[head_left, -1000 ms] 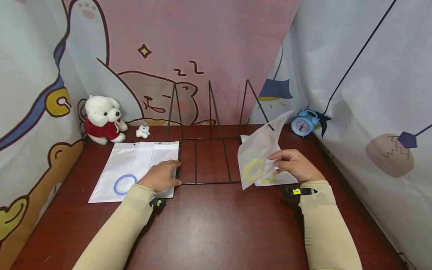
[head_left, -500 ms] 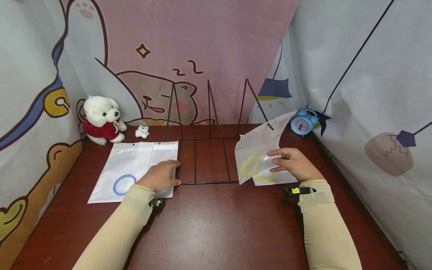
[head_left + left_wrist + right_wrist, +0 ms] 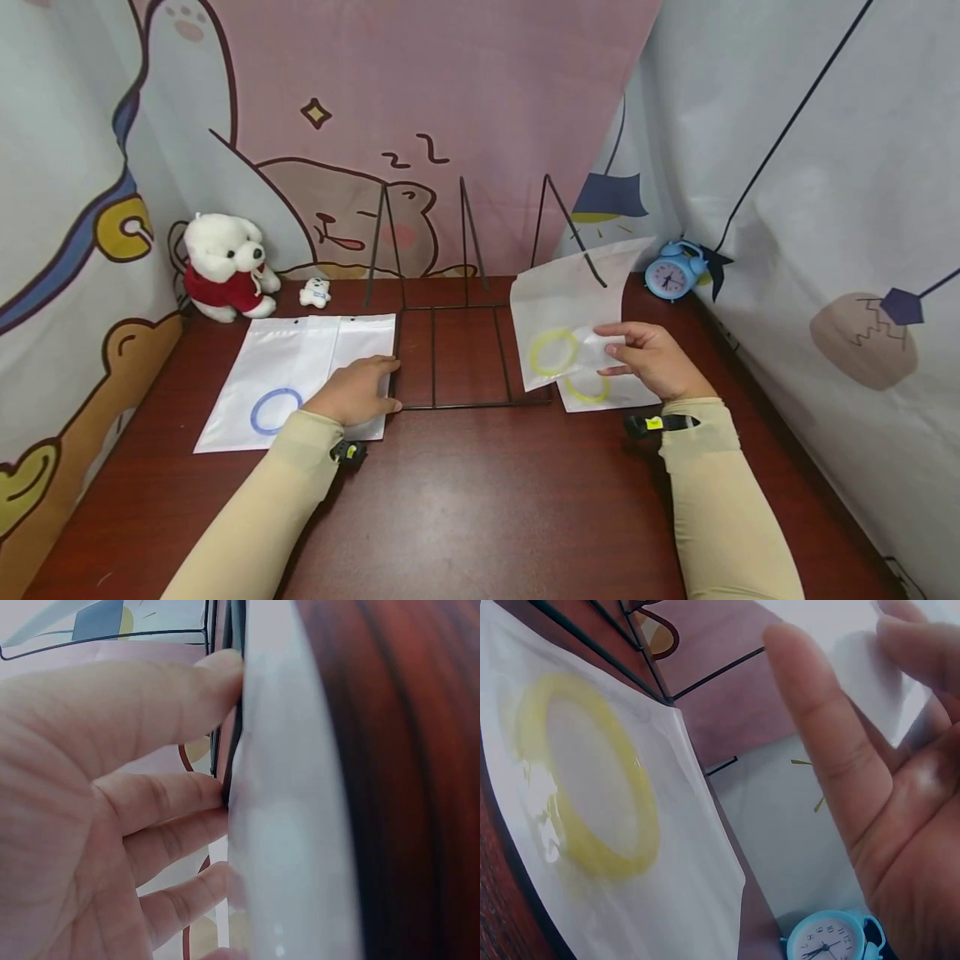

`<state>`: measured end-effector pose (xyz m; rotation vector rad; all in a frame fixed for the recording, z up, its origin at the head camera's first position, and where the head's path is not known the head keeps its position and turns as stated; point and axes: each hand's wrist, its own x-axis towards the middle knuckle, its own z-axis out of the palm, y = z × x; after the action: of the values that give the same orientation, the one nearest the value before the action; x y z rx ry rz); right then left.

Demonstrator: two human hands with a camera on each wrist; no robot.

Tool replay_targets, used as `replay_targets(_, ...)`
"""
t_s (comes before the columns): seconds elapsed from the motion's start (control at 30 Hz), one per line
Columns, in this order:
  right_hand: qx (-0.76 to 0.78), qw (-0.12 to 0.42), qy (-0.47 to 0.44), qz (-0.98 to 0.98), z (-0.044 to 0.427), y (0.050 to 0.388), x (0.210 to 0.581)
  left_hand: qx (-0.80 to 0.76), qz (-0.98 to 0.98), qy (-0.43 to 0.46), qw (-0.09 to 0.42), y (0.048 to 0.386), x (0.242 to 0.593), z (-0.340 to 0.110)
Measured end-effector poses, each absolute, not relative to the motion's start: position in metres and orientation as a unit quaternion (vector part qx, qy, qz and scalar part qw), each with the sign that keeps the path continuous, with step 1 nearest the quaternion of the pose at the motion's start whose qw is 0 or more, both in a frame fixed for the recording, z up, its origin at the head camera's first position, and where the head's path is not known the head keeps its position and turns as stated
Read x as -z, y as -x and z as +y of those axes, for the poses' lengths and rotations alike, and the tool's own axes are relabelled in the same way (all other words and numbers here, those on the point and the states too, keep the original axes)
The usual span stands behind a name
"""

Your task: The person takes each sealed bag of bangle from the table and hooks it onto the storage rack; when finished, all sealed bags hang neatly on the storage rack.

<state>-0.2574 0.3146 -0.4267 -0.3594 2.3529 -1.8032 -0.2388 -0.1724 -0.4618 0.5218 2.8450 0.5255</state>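
My right hand [image 3: 660,362] pinches a white frosted plastic bag [image 3: 573,287] with a yellow ring on it. The bag stands raised and tilted beside the right arm of a black wire rack [image 3: 472,406]; that arm crosses in front of its upper part. Below lies another white bag [image 3: 697,862] with a yellow ring, partly covered in the head view. My left hand [image 3: 356,390] rests at the rack's left side, thumb and fingertips touching its black bar [image 3: 235,742]. Under that hand are white bags [image 3: 292,358], one with a blue ring.
A white plush dog [image 3: 228,262] in red sits at the back left, beside a small white figure [image 3: 315,292]. A blue alarm clock [image 3: 672,273] stands at the back right. Printed curtains [image 3: 480,92] enclose the brown table [image 3: 465,508]. Three rack arms rise at the back.
The bag in my right hand has swung left and up, and its face has turned more toward the head camera. My left hand stays at the rack's left side.
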Motion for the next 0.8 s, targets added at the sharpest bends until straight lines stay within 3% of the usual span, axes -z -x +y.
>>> replay_targets(0.33, 0.628, 0.048, 0.097, 0.771, 0.308, 0.255, 0.422, -0.182, 0.962, -0.174, 0.107, 0.238, 0.461, -0.172)
replay_targets(0.8, 0.713, 0.018, 0.174, 0.679, 0.297, 0.258, 0.419, -0.179, 0.963, -0.174, 0.101, 0.237, 0.459, -0.172)
